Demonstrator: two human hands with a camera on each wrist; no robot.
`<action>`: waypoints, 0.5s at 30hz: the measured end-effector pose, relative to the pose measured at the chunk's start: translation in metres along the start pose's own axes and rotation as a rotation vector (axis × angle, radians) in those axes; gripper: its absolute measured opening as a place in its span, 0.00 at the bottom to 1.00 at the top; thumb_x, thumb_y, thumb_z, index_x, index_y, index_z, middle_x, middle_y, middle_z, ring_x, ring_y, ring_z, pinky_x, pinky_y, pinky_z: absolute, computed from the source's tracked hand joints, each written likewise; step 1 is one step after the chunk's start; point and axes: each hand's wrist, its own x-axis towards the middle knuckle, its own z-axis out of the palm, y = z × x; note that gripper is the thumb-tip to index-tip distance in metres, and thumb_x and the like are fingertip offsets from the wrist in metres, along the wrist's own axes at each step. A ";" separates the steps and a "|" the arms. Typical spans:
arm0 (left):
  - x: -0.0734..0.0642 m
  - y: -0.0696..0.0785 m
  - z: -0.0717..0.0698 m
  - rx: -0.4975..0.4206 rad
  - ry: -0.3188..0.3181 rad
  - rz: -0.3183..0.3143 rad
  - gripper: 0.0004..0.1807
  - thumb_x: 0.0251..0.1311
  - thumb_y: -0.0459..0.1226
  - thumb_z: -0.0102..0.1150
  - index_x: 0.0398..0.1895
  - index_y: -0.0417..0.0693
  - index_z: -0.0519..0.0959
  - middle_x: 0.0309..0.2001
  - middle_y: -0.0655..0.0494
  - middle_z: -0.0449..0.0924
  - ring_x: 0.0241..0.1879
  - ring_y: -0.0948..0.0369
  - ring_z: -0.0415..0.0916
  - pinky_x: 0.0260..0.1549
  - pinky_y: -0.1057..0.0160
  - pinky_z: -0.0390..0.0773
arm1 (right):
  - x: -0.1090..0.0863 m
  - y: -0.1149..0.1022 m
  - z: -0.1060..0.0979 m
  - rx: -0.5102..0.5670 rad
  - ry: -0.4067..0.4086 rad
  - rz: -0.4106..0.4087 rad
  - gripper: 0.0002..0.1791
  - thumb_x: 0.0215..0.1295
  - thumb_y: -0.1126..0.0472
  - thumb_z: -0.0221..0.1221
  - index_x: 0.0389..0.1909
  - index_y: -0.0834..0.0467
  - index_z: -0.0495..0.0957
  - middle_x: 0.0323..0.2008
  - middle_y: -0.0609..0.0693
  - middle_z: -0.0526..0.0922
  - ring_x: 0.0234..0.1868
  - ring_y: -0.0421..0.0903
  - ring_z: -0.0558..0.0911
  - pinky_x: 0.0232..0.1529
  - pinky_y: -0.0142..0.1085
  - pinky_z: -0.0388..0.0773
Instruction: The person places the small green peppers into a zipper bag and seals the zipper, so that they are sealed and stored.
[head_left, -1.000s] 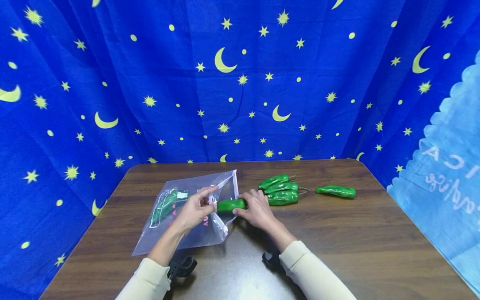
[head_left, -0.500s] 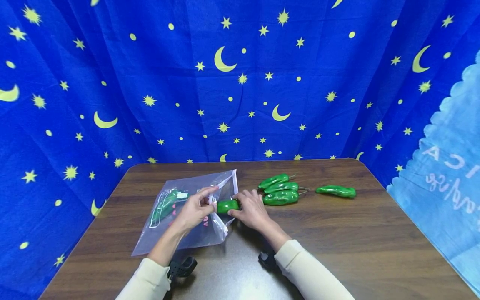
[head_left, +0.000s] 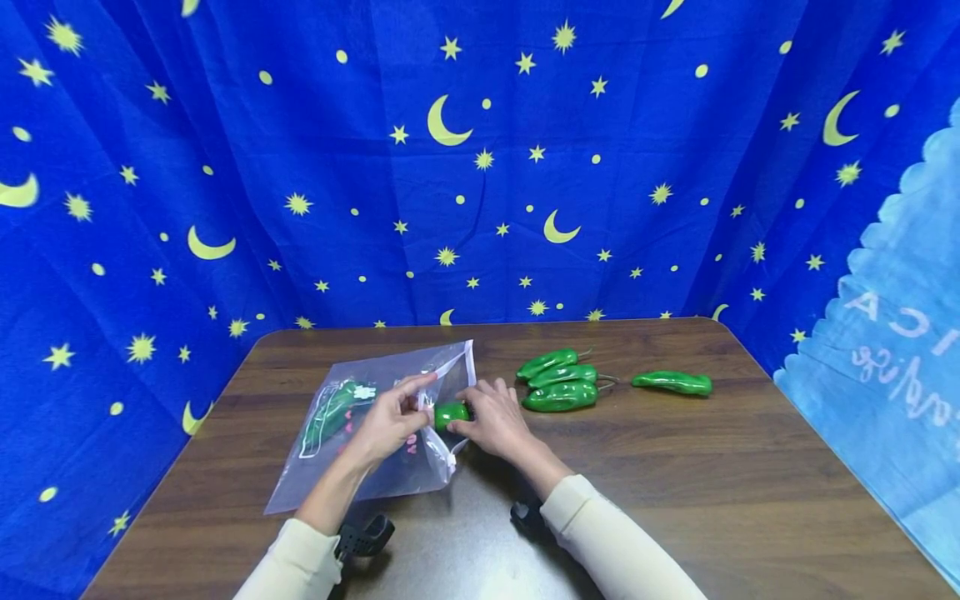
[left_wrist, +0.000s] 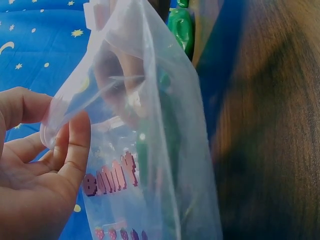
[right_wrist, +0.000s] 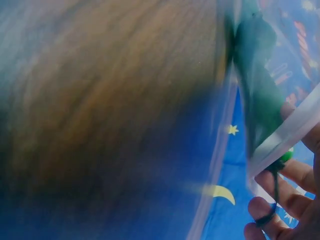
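Observation:
A translucent zip bag [head_left: 401,475] lies on the table, its mouth facing right. My left hand [head_left: 390,425] pinches the bag's near lip between thumb and fingers; the left wrist view shows the plastic in that pinch. At the mouth, my right hand [head_left: 495,421] grips a green pepper [head_left: 450,415] by its stem end. In the right wrist view most of this pepper [right_wrist: 257,70] shows through the plastic, its stem [right_wrist: 276,190] beside the right fingers. Deeper in the bag, more green pepper [head_left: 330,417] shows behind the printed design.
Three green peppers [head_left: 561,396] lie together just right of the right hand, stems pointing right. Another green pepper [head_left: 672,382] lies apart, farther right. The brown wooden table [head_left: 712,483] ends at a blue star-and-moon curtain [head_left: 480,167]. A light blue cloth [head_left: 900,333] hangs at right.
My right hand has moved left, pushing the pepper farther into the bag, so less of it shows between the hands. The left hand and bag have stayed nearly still.

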 end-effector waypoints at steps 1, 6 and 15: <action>0.000 0.000 0.000 -0.001 0.000 -0.001 0.34 0.48 0.23 0.54 0.65 0.40 0.68 0.57 0.42 0.67 0.31 0.64 0.64 0.22 0.74 0.68 | 0.000 0.000 0.000 -0.002 0.000 -0.004 0.26 0.48 0.42 0.66 0.48 0.50 0.80 0.38 0.46 0.79 0.38 0.46 0.69 0.37 0.36 0.61; 0.001 -0.002 0.001 0.002 0.006 0.010 0.34 0.48 0.23 0.54 0.64 0.39 0.68 0.56 0.42 0.68 0.30 0.65 0.63 0.22 0.75 0.68 | 0.000 0.000 0.000 0.006 0.019 -0.017 0.25 0.48 0.43 0.66 0.46 0.50 0.81 0.34 0.45 0.78 0.37 0.46 0.69 0.35 0.36 0.60; 0.001 -0.002 0.000 0.007 0.011 0.000 0.35 0.48 0.23 0.55 0.65 0.41 0.68 0.56 0.42 0.68 0.32 0.63 0.64 0.25 0.74 0.71 | -0.003 0.007 -0.008 0.071 0.071 -0.026 0.24 0.50 0.43 0.65 0.46 0.51 0.82 0.39 0.47 0.81 0.41 0.47 0.71 0.42 0.39 0.64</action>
